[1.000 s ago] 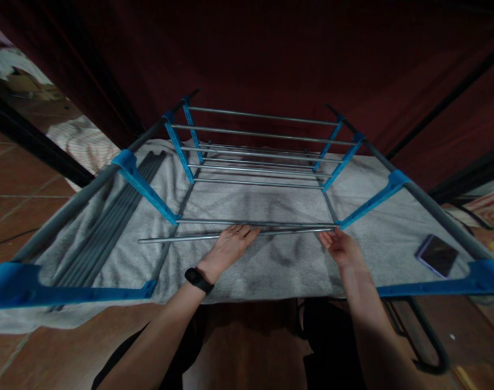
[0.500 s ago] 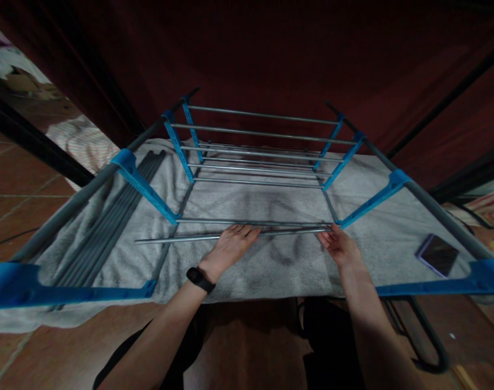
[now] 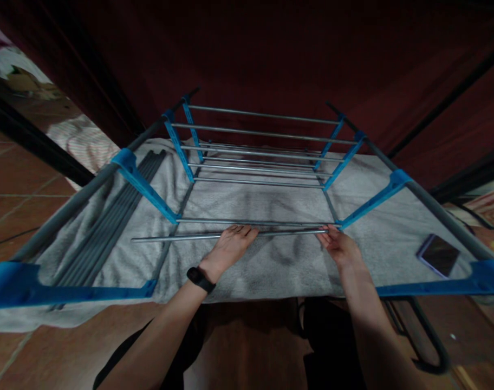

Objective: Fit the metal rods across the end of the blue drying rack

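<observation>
A loose grey metal tube lies roughly level across the near part of a rack frame with blue plastic brackets. My left hand, with a black band on the wrist, is closed over the tube near its middle, fingers pointing right. At the tube's right end, my right hand pinches it with the fingertips, close to the foot of the right blue bracket. Just behind runs a fixed crossbar between the two brackets. The tube's left end sticks out past the frame's lower left rail.
Several spare grey tubes lie bundled on the left of the grey blanket. A phone rests on the right. Further crossbars span the frame's far part, before a dark red curtain.
The loose tube has slid slightly to the left, its left end reaching further out. My right fingertips have shifted a little left with it, while my left hand stays nearly still.
</observation>
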The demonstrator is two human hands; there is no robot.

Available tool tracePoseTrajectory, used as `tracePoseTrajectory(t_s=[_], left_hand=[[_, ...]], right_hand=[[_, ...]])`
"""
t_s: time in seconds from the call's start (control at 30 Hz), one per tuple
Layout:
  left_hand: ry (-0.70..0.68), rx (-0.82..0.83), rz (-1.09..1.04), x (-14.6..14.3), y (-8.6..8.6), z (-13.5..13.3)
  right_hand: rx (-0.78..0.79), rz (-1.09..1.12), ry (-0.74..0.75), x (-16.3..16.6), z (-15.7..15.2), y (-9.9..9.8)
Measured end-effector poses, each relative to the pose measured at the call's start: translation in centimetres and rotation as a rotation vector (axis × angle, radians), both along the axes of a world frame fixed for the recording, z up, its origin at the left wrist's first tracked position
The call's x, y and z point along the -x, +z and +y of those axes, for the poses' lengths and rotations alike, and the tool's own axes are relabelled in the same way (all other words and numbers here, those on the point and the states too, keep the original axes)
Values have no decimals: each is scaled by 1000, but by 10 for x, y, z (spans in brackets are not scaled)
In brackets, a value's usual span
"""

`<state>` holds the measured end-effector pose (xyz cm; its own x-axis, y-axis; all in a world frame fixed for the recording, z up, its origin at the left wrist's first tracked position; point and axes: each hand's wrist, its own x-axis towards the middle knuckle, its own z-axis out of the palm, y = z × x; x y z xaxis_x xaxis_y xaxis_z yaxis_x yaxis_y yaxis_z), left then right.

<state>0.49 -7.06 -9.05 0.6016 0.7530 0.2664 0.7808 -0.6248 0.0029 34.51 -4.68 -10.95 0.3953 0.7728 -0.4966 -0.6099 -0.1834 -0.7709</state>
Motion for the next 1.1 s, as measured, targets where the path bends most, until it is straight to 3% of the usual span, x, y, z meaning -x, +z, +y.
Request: tracePoseTrajectory(t_s=[0.27,0.83,1.1], left_hand=[[27,-24,-72,-5,3,1],[35,8,-21,0,0,3],[45,11,-59,-2,0,2]], right_hand=[[76,-1,-4,3,2,4],[16,64,66,3,3,-5],[56,79,58,10,1,2]])
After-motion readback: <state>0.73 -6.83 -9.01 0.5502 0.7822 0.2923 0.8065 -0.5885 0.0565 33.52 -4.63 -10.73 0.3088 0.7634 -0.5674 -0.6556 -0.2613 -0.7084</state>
